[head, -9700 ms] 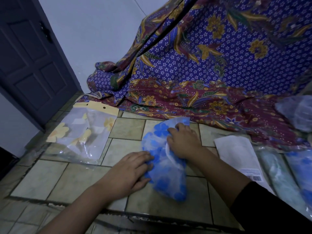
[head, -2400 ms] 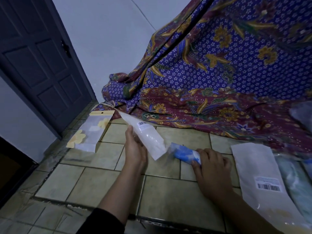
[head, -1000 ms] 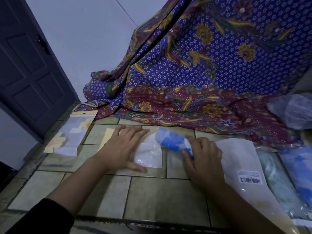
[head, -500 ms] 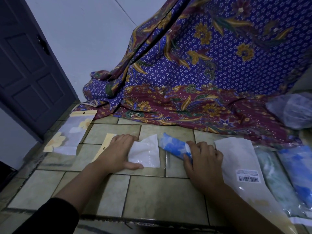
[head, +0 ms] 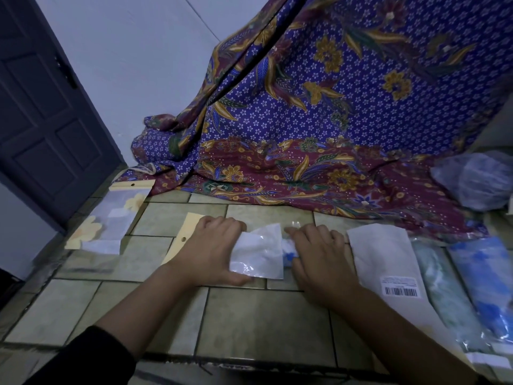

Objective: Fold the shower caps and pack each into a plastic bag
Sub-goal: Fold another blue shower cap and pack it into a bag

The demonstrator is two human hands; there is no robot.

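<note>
Sliding the folded blue shower cap (head: 288, 252), a sliver of which shows at the centre of the frame, into the mouth of the plastic bag (head: 258, 254) just left of it should go best with the roll kept tight. The right hand (head: 319, 257) has its fingers curled over the cap, and the left hand (head: 211, 251) grips the bag against the tiled floor (head: 249, 323), thumb along its lower edge. Pinning the bag flat should stop the film bunching.

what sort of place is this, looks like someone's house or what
Probably a room in a home: the packing is done on a tiled floor, near a dark panelled door, with a patterned batik cloth draped behind.
</note>
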